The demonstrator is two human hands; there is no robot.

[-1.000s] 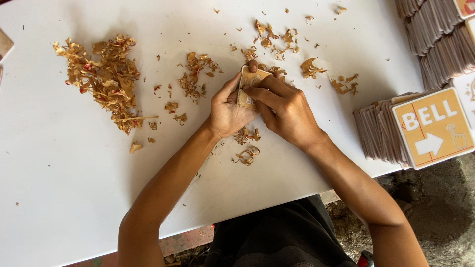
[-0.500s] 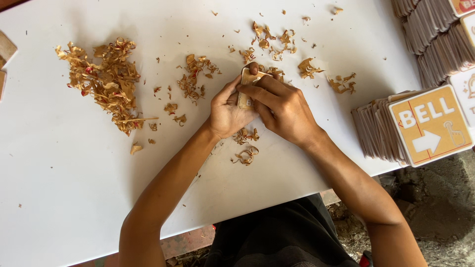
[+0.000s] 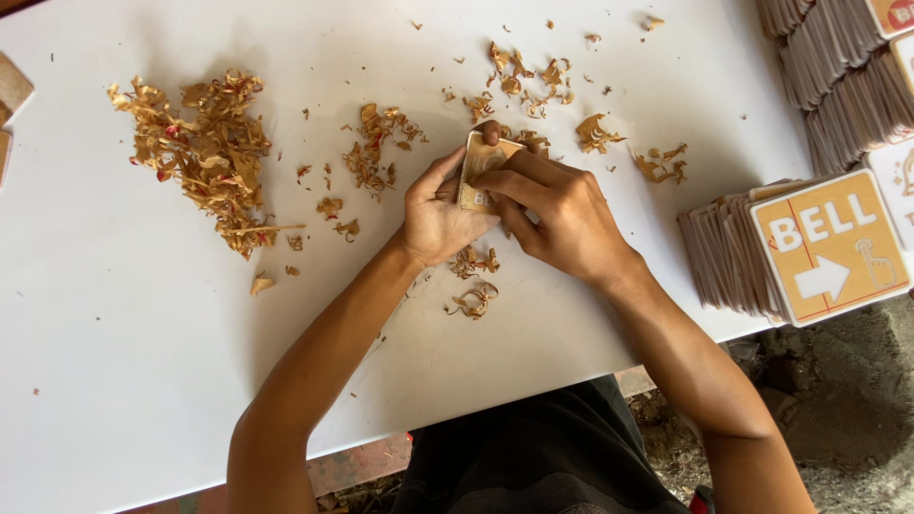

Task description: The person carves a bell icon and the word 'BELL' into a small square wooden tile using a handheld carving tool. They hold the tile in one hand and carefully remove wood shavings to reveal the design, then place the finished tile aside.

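Two hands: both closed on one small square wooden tile (image 3: 479,167) with pale facing, above the white table (image 3: 114,362).
Left hand (image 3: 440,217): cups tile from below, thumb along its left edge.
Right hand (image 3: 557,214): fingers pinch tile's right edge.
Loose matter: tan peeled shavings (image 3: 205,157) at left; stacked square wooden tiles (image 3: 728,252) at right.

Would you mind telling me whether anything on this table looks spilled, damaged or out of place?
Curled brown peelings are strewn loose over the white table: a big heap at far left, smaller scatters beyond the hands. The small plaque in the left hand and right hand shows no damage.
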